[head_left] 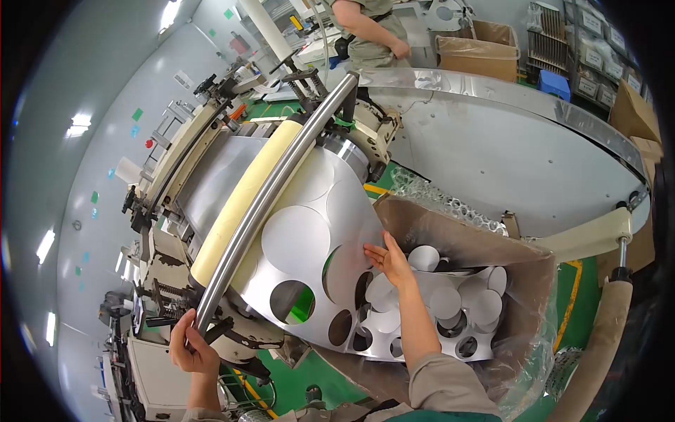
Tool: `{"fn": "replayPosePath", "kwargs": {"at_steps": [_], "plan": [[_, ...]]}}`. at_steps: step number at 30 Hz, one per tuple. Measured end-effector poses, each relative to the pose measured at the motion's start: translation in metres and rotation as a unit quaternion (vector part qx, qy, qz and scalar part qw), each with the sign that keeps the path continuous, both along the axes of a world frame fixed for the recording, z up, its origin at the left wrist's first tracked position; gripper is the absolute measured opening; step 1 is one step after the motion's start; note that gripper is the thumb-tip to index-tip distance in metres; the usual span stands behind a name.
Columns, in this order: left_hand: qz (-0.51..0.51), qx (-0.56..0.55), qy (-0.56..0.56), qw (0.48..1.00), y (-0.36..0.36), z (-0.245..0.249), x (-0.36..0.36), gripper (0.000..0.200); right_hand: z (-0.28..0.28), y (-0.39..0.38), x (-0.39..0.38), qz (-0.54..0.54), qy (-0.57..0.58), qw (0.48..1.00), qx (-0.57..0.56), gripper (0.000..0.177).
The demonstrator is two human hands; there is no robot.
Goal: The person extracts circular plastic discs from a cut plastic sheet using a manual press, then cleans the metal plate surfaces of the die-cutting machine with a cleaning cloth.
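Observation:
My left hand [190,346] grips the near end of a long steel bar [281,183] that runs along the front of the punching machine. A shiny metal sheet [309,232] full of round cut-outs hangs down from a cream roller [239,204] into a cardboard box [485,246]. My right hand [391,260] rests with flat, spread fingers on a partly punched disc at the sheet's right edge. Several loose metal discs [450,299] lie in the box on a plastic liner.
A large curved metal guard [506,151] spans the right side. Another person [373,32] stands at the far end by a brown carton [481,49]. A padded post [601,344] rises at the right. The floor [309,369] is green.

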State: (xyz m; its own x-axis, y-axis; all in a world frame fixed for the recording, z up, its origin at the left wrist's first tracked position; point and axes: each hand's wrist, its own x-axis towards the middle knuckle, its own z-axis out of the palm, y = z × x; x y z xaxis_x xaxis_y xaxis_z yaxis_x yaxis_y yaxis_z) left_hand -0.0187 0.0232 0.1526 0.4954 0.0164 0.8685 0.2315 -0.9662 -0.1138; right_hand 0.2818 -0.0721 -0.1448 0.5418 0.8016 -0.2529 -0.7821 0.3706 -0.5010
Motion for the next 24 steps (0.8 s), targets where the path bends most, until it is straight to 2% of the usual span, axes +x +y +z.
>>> {"fn": "replayPosePath", "kwargs": {"at_steps": [3,6,9,12,14,18,19,22,23,24], "plan": [[0.002,-0.017,-0.019,1.0,0.002,-0.005,-0.003,0.017,0.016,0.004,0.002,0.008,-0.014,1.0,0.015,0.072],[-0.022,-0.048,-0.047,0.997,0.007,-0.011,-0.008,0.017,0.01,0.025,0.018,-0.083,-0.185,0.973,-0.106,0.067],[-0.041,-0.06,-0.049,0.996,0.008,-0.014,-0.011,0.018,0.02,0.044,0.048,-0.254,-0.23,0.935,-0.097,0.07],[-0.04,-0.041,-0.041,0.997,0.01,-0.014,-0.012,0.018,0.042,0.048,0.08,-0.178,-0.267,0.945,-0.063,0.07],[-0.033,-0.023,-0.031,0.999,0.011,-0.013,-0.013,0.018,0.031,0.053,0.098,-0.147,-0.204,0.967,-0.031,0.06],[-0.028,0.002,-0.017,0.999,0.01,-0.01,-0.011,0.017,0.049,0.019,0.109,-0.051,-0.2,0.973,0.101,0.052],[-0.035,-0.008,-0.026,0.999,0.01,-0.011,-0.011,0.017,0.058,0.011,0.109,-0.042,-0.202,0.972,0.113,0.061],[-0.025,0.006,-0.025,0.999,0.012,-0.012,-0.013,0.018,0.076,-0.005,0.113,-0.024,-0.257,0.954,0.152,0.071],[-0.026,0.007,-0.025,0.999,0.012,-0.012,-0.013,0.018,0.08,-0.009,0.114,-0.006,-0.234,0.958,0.168,0.078],[-0.027,0.008,-0.025,0.999,0.013,-0.012,-0.012,0.018,0.08,-0.01,0.115,0.001,-0.232,0.957,0.172,0.078]]}}
